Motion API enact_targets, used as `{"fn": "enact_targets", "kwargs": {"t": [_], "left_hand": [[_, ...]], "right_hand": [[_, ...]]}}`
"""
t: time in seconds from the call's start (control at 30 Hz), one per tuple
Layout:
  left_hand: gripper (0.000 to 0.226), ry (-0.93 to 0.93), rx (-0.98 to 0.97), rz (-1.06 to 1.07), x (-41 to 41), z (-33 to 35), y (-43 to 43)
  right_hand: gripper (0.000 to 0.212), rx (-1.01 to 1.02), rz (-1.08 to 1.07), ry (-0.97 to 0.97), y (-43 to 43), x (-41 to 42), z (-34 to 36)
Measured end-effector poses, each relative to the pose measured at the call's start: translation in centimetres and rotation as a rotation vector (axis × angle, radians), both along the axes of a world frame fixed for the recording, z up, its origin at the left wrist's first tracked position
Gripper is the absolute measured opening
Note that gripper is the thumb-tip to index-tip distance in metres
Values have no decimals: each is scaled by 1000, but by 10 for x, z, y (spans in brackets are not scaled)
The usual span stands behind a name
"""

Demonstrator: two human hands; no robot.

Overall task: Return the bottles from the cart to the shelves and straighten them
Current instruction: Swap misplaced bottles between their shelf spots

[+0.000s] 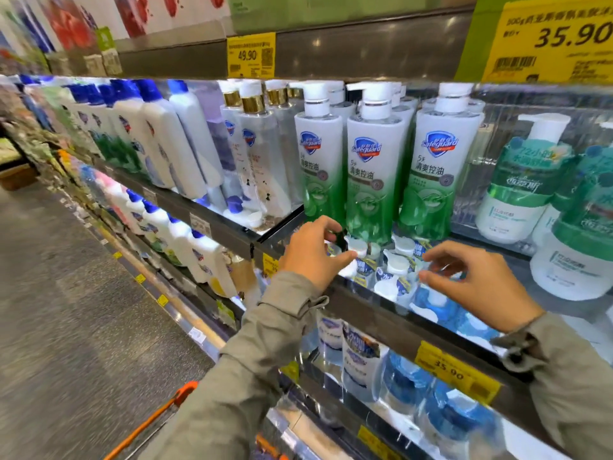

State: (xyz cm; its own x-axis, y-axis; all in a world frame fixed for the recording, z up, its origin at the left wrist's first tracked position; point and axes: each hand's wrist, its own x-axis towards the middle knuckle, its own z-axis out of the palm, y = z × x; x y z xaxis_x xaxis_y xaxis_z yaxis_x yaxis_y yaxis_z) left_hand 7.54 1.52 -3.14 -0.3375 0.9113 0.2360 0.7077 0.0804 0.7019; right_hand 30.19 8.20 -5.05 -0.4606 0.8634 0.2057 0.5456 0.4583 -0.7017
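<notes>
Three white-and-green Safeguard pump bottles stand upright in a row at the front of the middle shelf: left [320, 167], middle [373, 180], right [434, 180], with more behind them. My left hand [315, 254] hovers at the shelf edge just below the left and middle bottles, fingers curled and apart, holding nothing. My right hand [477, 280] hangs in front of the right bottle's base, fingers spread and empty. Through the glass shelf between my hands I see pump tops of smaller bottles [394, 267] on the shelf below.
The orange cart handle [159, 416] is at the bottom left. White bottles with blue caps [159, 141] and clear bottles with gold collars [262, 154] fill the shelf to the left. Squat green-and-white pump bottles [524, 187] stand to the right. Blue bottles [404, 383] sit under the yellow price tag [454, 371].
</notes>
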Motion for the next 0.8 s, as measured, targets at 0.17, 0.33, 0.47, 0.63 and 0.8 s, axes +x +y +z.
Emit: {"fn": "enact_targets", "kwargs": {"t": [0.17,0.33,0.47,0.63,0.8], "left_hand": [[37,46,-17,47,-12,2,-58],[33,34,-112,97,-26,-8,-136],[36,0,-171,233,-42,-18,-213],[43,-75,-268,414,-51,-37,-322],[47,-176,-402,642,-49,-85,-435]], "right_hand": [[18,24,162,9,-51,-18,11],[22,51,311,-51,-112,-49,15],[25,189,415,-151,-162,-70,9],[29,89,670,-166,-230,-102,-11],[33,7,903,-244,-299,-136,-51]]}}
